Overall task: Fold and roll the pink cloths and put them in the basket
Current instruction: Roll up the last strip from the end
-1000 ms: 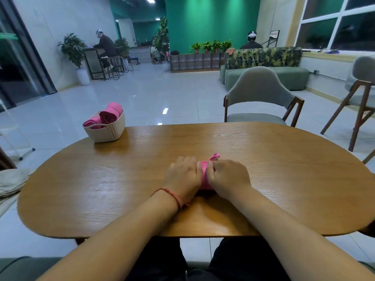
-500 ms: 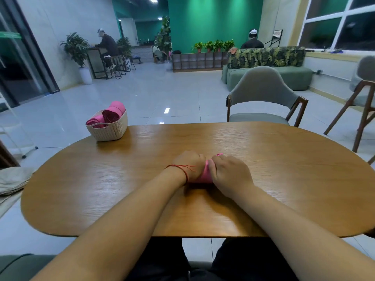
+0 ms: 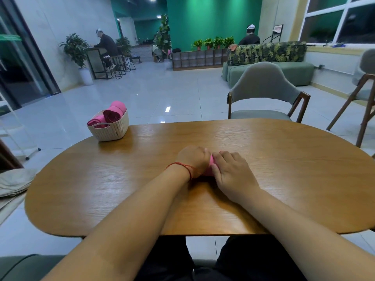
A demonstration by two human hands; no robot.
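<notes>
A cream woven basket holding rolled pink cloths stands at ten o'clock on the oval wooden table. At centre, the left hand and the right hand curl their fingers tightly around a pink cloth roll lying on the tabletop. A grey chair stands at one o'clock.
</notes>
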